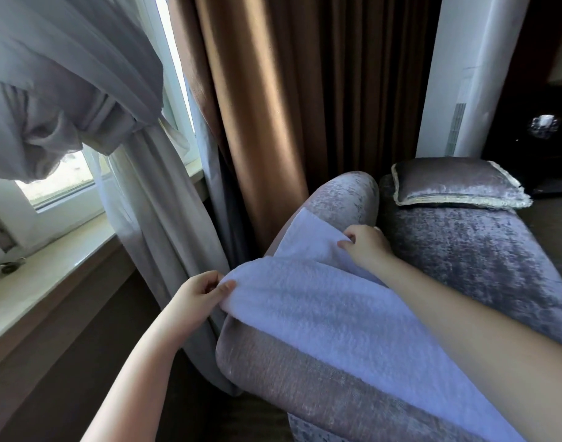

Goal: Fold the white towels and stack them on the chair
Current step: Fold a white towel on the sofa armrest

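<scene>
White terry-cloth towel [321, 314] lies draped along the rounded armrest of the grey-lilac crushed-velvet armchair [273, 371], with one layer raised over a flatter layer beneath. Left hand [198, 293] pinches the towel's near-left fold between thumb and curled fingers, just off the armrest's outer side; right hand [367, 245], fingers curled, grips the towel's far edge toward the seat side. Small matching velvet cushion with pale piping [458, 185] sits at the back of the seat; brown pleated curtain [273, 106] hangs behind, grey sheer drape [82, 74] by the window at left.
</scene>
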The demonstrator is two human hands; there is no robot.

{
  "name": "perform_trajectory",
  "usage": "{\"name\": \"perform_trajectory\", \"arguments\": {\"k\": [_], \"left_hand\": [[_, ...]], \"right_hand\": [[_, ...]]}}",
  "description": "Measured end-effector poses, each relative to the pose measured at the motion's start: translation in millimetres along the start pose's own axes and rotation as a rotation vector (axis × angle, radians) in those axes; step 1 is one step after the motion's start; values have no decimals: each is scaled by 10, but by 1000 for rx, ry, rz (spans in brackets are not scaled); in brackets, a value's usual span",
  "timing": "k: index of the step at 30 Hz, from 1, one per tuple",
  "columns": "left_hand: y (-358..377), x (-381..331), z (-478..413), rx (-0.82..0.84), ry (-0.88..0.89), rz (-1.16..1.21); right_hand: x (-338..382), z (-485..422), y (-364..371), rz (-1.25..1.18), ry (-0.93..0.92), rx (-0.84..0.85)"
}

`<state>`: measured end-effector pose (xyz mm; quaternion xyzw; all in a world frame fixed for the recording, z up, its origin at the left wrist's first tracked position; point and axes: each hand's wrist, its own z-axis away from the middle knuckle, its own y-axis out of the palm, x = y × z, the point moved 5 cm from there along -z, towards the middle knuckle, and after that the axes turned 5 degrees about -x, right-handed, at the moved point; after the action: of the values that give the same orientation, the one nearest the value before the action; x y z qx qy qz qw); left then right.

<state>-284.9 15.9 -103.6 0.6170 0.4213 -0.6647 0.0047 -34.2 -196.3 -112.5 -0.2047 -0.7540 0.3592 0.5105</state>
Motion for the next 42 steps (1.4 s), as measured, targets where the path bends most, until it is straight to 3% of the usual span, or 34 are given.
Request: {"name": "perform_trajectory", "arguments": {"k": [3,6,10,14,17,19,25,29,33,36,39,42], "left_hand": [[65,118,-21,73,-41,-82],[112,196,5,104,-93,-141],[111,137,15,11,-100,-129],[177,98,38,-106,-156,16],[193,86,68,-199,-96,55],[184,52,117,-252,-71,109],[211,79,209,-321,-70,104],[136,50,259,-389,-33,14],[215,100,209,-327,5,-213],[184,13,114,-384,110,-334],[284,-294,-94,-451,260,-462],[624,-644,-418,-380,368,-490]], "right_hand": [[175,-126,-197,-41,-97,-155],[217,-122,-156,-12,-128,-84],[85,158,-135,10,-175,-65],[183,914,-319,-27,-351,-105],[220,1714,-352,201,-529,-212],[131,2011,-302,330,-551,-260],[45,2090,-254,359,-616,-380],[70,2156,-283,314,-612,-346],[44,2123,-329,198,-593,-224],[-31,1838,-548,95,-551,-211],[-266,1241,-771,136,-382,-211],[-608,686,-692,287,-151,-65]]}}
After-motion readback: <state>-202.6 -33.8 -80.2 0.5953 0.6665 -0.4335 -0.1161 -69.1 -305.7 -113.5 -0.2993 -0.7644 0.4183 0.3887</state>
